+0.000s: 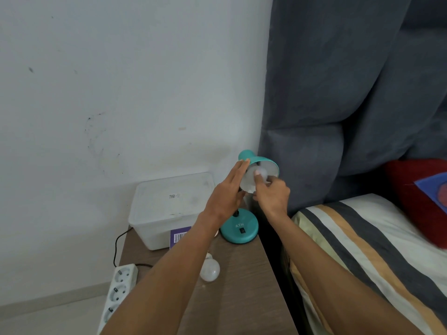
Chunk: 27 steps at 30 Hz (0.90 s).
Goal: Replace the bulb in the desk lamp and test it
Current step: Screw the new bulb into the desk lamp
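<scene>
A teal desk lamp stands on the wooden bedside table [242,286]; its round base [239,229] carries a black switch and its shade [262,165] is tipped toward me. A white bulb [262,172] sits inside the shade. My right hand [272,193] has its fingers closed around that bulb. My left hand [228,189] lies flat against the left outer side of the shade, fingers extended. A second white bulb [210,270] lies loose on the table near my left forearm.
A translucent plastic box [167,206] with a purple label stands left of the lamp. A white power strip [118,288] with a black cable hangs off the table's left edge. Grey headboard [338,117] and a striped bed [362,250] are on the right.
</scene>
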Each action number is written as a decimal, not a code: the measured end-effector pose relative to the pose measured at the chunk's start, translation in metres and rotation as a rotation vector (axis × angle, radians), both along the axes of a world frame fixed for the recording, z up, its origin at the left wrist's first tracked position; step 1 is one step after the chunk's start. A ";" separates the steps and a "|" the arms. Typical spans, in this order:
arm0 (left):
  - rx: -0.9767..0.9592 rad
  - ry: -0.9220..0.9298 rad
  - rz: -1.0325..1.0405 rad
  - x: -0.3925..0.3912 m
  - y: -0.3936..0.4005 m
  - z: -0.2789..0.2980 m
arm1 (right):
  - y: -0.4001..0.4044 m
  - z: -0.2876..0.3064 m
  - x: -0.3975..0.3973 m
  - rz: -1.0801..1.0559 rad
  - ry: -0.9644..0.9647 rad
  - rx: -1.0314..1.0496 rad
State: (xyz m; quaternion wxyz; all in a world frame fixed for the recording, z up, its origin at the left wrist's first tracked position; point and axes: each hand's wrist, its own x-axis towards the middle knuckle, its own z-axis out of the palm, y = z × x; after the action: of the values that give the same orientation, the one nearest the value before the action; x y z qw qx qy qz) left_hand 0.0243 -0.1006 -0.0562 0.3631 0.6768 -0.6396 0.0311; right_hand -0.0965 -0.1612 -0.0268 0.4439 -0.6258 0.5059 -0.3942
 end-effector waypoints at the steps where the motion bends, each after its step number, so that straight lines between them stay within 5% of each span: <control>1: 0.000 -0.003 0.003 0.000 0.000 0.000 | -0.003 -0.003 0.001 -0.009 -0.049 0.084; 8: 0.003 -0.002 -0.008 -0.001 0.001 -0.003 | 0.000 0.002 -0.006 0.021 0.115 -0.252; 11: 0.000 0.001 -0.006 -0.001 0.000 -0.003 | -0.005 -0.001 -0.002 0.022 0.098 -0.119; 14: 0.002 -0.005 -0.006 -0.001 0.000 -0.001 | -0.005 0.002 0.000 0.014 -0.176 0.203; 21: 0.008 0.001 -0.006 -0.001 0.002 -0.003 | -0.002 0.002 -0.005 0.076 0.143 -0.286; 27: 0.012 -0.010 0.003 -0.002 0.000 -0.003 | -0.005 0.003 -0.003 0.093 0.092 -0.152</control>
State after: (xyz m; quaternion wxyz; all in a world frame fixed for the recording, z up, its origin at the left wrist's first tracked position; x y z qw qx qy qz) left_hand 0.0224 -0.1010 -0.0588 0.3559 0.6799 -0.6404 0.0312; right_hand -0.0998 -0.1660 -0.0240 0.3894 -0.6979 0.4648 -0.3812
